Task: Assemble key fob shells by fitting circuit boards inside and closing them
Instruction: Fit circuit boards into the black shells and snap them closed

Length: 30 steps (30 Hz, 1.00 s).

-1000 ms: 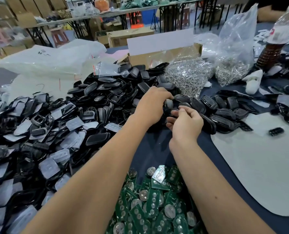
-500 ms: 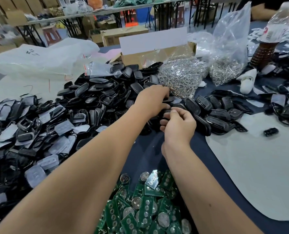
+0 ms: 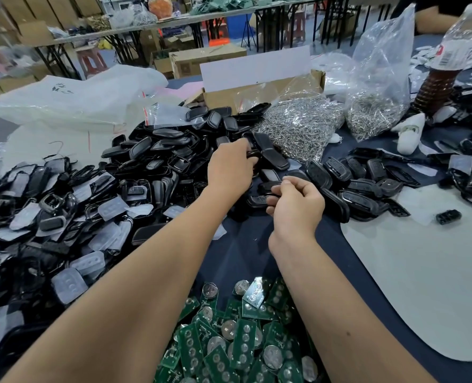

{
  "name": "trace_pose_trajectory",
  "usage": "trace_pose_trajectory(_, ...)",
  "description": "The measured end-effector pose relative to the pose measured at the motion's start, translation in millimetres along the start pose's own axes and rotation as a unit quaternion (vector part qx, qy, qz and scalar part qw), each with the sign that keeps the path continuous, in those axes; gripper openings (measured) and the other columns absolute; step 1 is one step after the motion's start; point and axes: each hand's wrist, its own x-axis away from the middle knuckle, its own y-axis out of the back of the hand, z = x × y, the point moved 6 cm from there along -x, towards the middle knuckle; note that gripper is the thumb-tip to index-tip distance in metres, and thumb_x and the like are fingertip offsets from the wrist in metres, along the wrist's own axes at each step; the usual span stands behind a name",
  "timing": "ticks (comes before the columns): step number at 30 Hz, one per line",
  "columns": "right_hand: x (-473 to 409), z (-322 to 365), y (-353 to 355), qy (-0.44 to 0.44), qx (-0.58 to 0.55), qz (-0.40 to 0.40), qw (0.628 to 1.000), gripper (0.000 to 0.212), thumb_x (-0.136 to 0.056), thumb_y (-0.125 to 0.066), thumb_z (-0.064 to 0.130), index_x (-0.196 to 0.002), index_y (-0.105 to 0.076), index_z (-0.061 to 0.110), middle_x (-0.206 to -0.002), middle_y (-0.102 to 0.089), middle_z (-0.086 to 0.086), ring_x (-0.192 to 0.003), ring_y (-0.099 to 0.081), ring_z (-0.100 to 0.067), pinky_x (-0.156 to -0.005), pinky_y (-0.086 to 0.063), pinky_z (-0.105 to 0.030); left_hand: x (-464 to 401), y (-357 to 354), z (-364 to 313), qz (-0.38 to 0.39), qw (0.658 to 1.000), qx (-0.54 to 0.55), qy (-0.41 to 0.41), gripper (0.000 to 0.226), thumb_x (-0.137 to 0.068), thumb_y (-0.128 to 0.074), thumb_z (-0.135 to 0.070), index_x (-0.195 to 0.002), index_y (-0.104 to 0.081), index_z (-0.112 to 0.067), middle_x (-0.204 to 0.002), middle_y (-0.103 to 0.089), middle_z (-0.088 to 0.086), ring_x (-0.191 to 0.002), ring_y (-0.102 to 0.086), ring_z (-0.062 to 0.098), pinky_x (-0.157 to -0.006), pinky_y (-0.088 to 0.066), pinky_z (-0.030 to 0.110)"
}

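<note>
Your left hand (image 3: pixel 230 167) curled around a black shell piece (image 3: pixel 270 153) above the shell pile (image 3: pixel 157 150), your right hand (image 3: pixel 295 205) pinching another shell (image 3: pixel 268 187), green circuit boards (image 3: pixel 229 341) heaped near you on the table (image 3: pixel 246 252)

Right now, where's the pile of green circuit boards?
In the head view, the green circuit boards are heaped at the bottom centre on the dark tablecloth, between the person's two forearms, nearer the camera than the black shell pile.

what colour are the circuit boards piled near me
Green, with round silver coin cells: the circuit boards show best in the head view.
</note>
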Motion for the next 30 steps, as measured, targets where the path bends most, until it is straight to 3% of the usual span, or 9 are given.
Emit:
trace_pose_trajectory(3, -0.1, -0.2, 0.3, 0.002, 0.01, -0.005, 1.0, 0.014, -0.101, -0.055, 0.006, -0.1, -0.067, 0.012, -0.079, -0.069, -0.003, -0.046, -0.058, -0.004, -0.044, -0.045, -0.02, -1.3, -2.4, -21.5, 0.035, 0.97, 0.24, -0.003, 0.012, -0.097, -0.07, -0.024, -0.101, -0.074, -0.014, -0.091, -0.074, 0.0, -0.083, -0.07, 0.021, -0.077, -0.059, 0.037)
trace_pose_trajectory(5, -0.2, -0.6, 0.6, -0.002, 0.009, -0.006, 1.0, 0.014, -0.101, -0.055, 0.007, -0.1, -0.067, 0.013, -0.08, -0.069, -0.003, -0.046, -0.059, -0.004, -0.045, -0.046, -0.02, -2.6, -6.3, -32.1, 0.072, 0.943, 0.325, -0.009, 0.012, -0.101, -0.064, -0.017, -0.103, -0.076, -0.013, -0.093, -0.073, -0.003, -0.082, -0.07, 0.013, -0.073, -0.061, 0.028)
trace_pose_trajectory(8, -0.2, -0.4, 1.0, -0.003, 0.003, -0.006, 1.0, 0.015, -0.101, -0.055, 0.006, -0.098, -0.066, 0.014, -0.078, -0.068, -0.002, -0.045, -0.058, -0.005, -0.044, -0.045, -0.02, -4.7, -9.7, -33.8, 0.135, 0.974, 0.156, -0.091, 0.036, -0.092, -0.053, 0.01, -0.106, -0.078, -0.012, -0.095, -0.067, -0.008, -0.09, -0.062, 0.014, -0.076, -0.048, 0.016)
trace_pose_trajectory(11, -0.4, -0.1, 0.0, -0.002, 0.003, -0.003, 1.0, 0.014, -0.101, -0.055, 0.005, -0.1, -0.066, 0.014, -0.076, -0.068, -0.002, -0.046, -0.058, -0.006, -0.044, -0.045, -0.02, 1.5, -20.8, -32.0, 0.218, 0.959, -0.01, -0.181, 0.055, -0.086, -0.051, 0.014, -0.125, -0.072, -0.019, -0.127, -0.058, 0.002, -0.12, -0.053, 0.024, -0.1, -0.045, 0.035)
trace_pose_trajectory(16, 0.9, 0.1, -1.7, -0.001, -0.004, 0.0, 1.0, 0.015, -0.1, -0.054, 0.003, -0.099, -0.066, 0.012, -0.074, -0.067, -0.003, -0.045, -0.057, -0.006, -0.042, -0.043, -0.021, 7.5, -20.4, -34.1, 0.133, 0.958, -0.088, -0.237, 0.058, -0.09, -0.054, 0.003, -0.142, -0.056, -0.023, -0.151, -0.035, 0.008, -0.134, -0.035, 0.03, -0.106, -0.043, 0.044)
trace_pose_trajectory(19, 1.2, 0.8, -1.7, -0.001, -0.001, 0.0, 1.0, 0.015, -0.1, -0.054, 0.002, -0.098, -0.066, 0.011, -0.073, -0.067, -0.003, -0.044, -0.056, -0.005, -0.042, -0.043, -0.021, 4.9, -31.6, -40.5, 0.186, 0.934, -0.124, -0.278, 0.062, -0.099, -0.048, -0.001, -0.154, -0.045, -0.029, -0.169, -0.022, 0.001, -0.155, -0.017, 0.025, -0.122, -0.03, 0.039)
trace_pose_trajectory(21, 1.5, 0.8, -1.6, -0.006, 0.0, 0.0, 1.0, 0.015, -0.1, -0.054, 0.002, -0.099, -0.067, 0.011, -0.074, -0.067, -0.004, -0.044, -0.056, -0.005, -0.042, -0.043, -0.02, 3.1, -40.2, -39.5, 0.237, 0.92, -0.15, -0.275, 0.059, -0.105, -0.043, -0.005, -0.157, -0.041, -0.032, -0.171, -0.02, -0.003, -0.158, -0.012, 0.022, -0.126, -0.023, 0.04)
trace_pose_trajectory(25, 2.1, 2.0, -1.5, -0.01, 0.003, 0.004, 1.0, 0.017, -0.099, -0.053, 0.001, -0.101, -0.067, 0.009, -0.074, -0.066, -0.004, -0.045, -0.056, -0.006, -0.043, -0.043, -0.02, -10.2, -30.5, -22.9, 0.211, 0.94, -0.167, -0.208, 0.049, -0.103, -0.054, -0.016, -0.149, -0.052, -0.032, -0.166, -0.033, -0.002, -0.157, -0.02, 0.021, -0.126, -0.023, 0.039)
trace_pose_trajectory(30, 3.6, 3.0, -1.7, -0.006, 0.022, 0.013, 1.0, 0.016, -0.099, -0.053, 0.001, -0.101, -0.067, 0.009, -0.074, -0.066, -0.002, -0.046, -0.056, -0.005, -0.044, -0.045, -0.021, -9.0, -2.1, 6.3, 0.11, 0.966, -0.205, -0.111, 0.03, -0.1, -0.056, -0.008, -0.122, -0.073, -0.02, -0.14, -0.061, 0.002, -0.133, -0.051, 0.027, -0.1, -0.052, 0.046)
